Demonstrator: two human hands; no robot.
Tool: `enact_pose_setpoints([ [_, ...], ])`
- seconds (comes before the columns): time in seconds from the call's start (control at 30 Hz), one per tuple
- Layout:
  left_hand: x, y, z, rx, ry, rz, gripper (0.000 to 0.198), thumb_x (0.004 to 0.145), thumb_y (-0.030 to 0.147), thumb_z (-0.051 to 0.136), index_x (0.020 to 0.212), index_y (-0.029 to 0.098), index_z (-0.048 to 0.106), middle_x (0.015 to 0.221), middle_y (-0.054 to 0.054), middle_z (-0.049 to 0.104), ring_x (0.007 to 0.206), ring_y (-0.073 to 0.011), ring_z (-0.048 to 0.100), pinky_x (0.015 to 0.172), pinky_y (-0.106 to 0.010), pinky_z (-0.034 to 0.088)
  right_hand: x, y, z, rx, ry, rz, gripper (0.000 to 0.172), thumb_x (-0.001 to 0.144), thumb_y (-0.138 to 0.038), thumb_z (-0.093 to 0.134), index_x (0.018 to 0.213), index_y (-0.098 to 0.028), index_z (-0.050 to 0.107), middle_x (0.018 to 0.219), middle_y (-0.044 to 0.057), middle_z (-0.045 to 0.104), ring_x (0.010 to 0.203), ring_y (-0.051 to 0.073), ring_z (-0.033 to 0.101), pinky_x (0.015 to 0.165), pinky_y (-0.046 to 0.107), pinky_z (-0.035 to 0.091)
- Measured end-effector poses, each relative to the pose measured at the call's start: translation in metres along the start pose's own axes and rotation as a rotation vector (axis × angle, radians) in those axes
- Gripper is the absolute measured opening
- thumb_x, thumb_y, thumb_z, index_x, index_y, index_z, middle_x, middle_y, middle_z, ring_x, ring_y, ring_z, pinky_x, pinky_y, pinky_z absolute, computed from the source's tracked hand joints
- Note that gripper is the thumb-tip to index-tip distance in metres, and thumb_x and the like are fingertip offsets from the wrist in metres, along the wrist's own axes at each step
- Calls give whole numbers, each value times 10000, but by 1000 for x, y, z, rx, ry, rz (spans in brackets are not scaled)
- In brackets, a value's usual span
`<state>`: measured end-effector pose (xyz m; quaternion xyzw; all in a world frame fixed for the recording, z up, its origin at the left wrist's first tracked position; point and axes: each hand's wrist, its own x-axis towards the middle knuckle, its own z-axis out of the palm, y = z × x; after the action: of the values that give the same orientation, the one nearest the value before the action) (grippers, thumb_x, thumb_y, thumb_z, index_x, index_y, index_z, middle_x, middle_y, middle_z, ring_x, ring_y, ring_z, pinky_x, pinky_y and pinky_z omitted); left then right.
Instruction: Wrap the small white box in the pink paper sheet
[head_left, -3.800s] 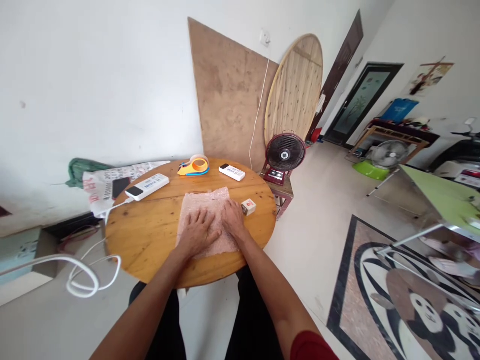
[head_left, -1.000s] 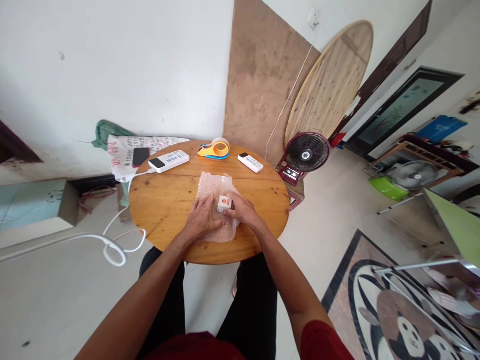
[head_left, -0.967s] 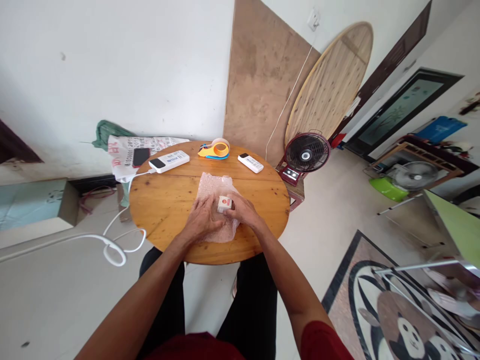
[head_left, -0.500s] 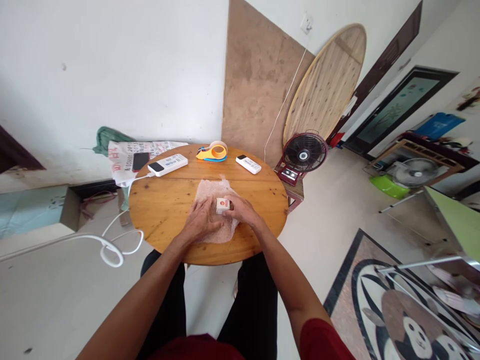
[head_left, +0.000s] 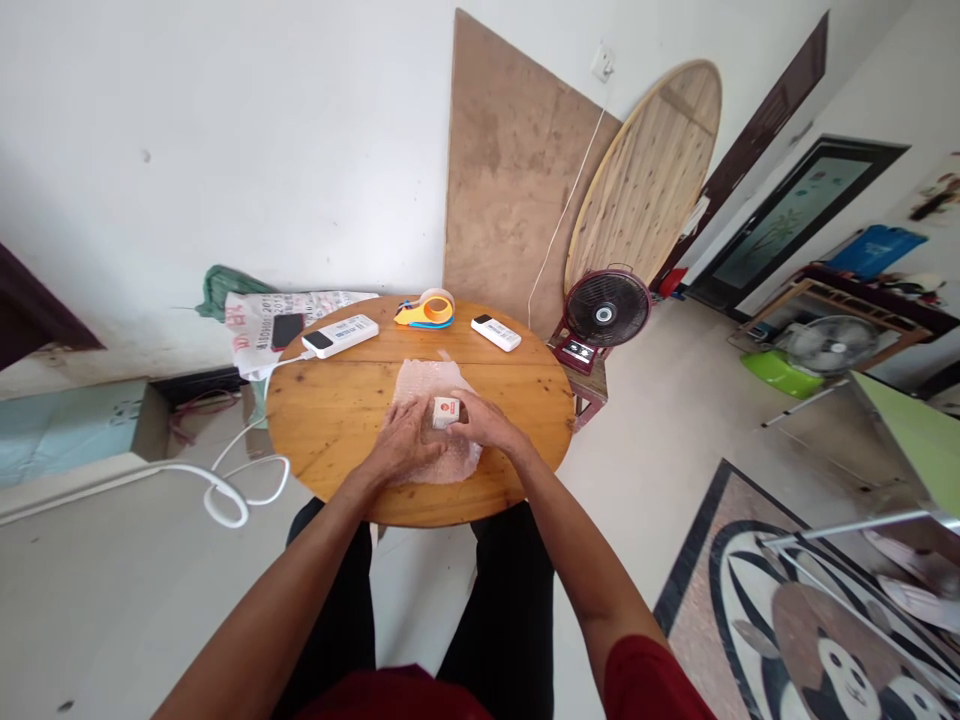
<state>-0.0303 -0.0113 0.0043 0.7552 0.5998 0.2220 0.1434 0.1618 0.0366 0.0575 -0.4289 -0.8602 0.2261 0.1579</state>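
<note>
A sheet of bubble wrap (head_left: 429,376) lies on the round wooden table (head_left: 330,420) in front of me. On it sits a small white box (head_left: 446,412) with a red print. My right hand (head_left: 480,418) grips this box from its right side, thumb and fingers around it. Flat on the left part of the wrap rests my left hand (head_left: 405,440), its fingers stretched out and the thumb pointing toward the box.
Toward the table's far edge are a tape dispenser (head_left: 426,310), a white device with a cable (head_left: 341,336) and a smaller white device (head_left: 496,333). A black phone (head_left: 288,330) lies on a printed sack at the left. A dark fan (head_left: 606,308) stands beyond the table's right edge.
The view has shifted slightly. Both hands and the small box stay in nearly the same place on the bubble wrap.
</note>
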Motion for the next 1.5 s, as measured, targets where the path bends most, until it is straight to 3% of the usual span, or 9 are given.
enact_pose_setpoints([
  [0.17,-19,5,-20,13,-32,32,824,808,459,547,1497,136,231,1532,-170,328,1440,-336,233,1155,-535,175,-30,5,-20,206,-86,24,283,846,-362,584,1072,-193,582,1008,19,640,888,163,595,804,294,466],
  [0.27,-42,6,-27,47,-68,114,734,798,480,552,1451,203,360,1480,-125,433,1406,-332,316,1142,-546,210,-53,3,-23,101,-192,-51,424,773,-418,678,1129,-209,581,1087,43,633,973,203,588,863,333,468],
  [0.4,-67,7,-29,169,-30,162,681,740,368,586,1388,204,460,1467,-121,452,1395,-336,333,1153,-586,147,-71,-7,-13,-120,-151,-150,558,771,-300,671,1291,-204,495,1336,113,513,1233,267,471,1045,414,374],
  [0.63,-74,17,-28,213,-51,205,637,708,251,543,1342,212,514,1438,-107,489,1367,-342,376,1138,-606,171,-74,-19,-5,-220,-208,-210,617,744,-294,676,1315,-206,458,1326,120,490,1203,265,482,1012,387,412],
  [0.83,-68,13,-22,258,22,199,477,708,138,485,1146,240,642,1312,-91,605,1297,-324,469,1149,-602,109,-72,-10,8,-295,-54,-128,293,799,-78,507,1062,-171,596,1148,112,594,1059,221,549,891,337,451],
  [1.0,-53,13,-24,203,79,154,275,830,201,441,930,241,694,1187,-73,683,1199,-288,561,1133,-558,187,-65,-3,-2,-125,26,-54,274,868,-115,468,1052,-220,642,1086,50,663,978,178,589,844,274,430],
  [1.17,-15,13,-32,47,162,6,271,843,369,489,909,223,709,1079,-85,722,1064,-290,632,1067,-478,318,-41,3,-19,8,25,32,239,922,-265,462,823,-194,668,798,8,668,734,140,565,674,229,385],
  [1.33,19,15,-37,-65,110,-156,320,789,455,547,899,208,718,862,-77,739,867,-262,664,856,-351,450,-16,15,-22,123,107,20,248,902,-299,491,768,-173,657,794,-1,650,724,124,542,665,216,368],
  [1.5,32,18,-28,-368,110,-255,351,737,516,591,833,196,697,685,-11,669,658,-176,593,614,-250,418,4,33,-14,201,128,111,255,847,-351,544,718,-161,657,648,-26,571,618,109,486,572,206,324],
])
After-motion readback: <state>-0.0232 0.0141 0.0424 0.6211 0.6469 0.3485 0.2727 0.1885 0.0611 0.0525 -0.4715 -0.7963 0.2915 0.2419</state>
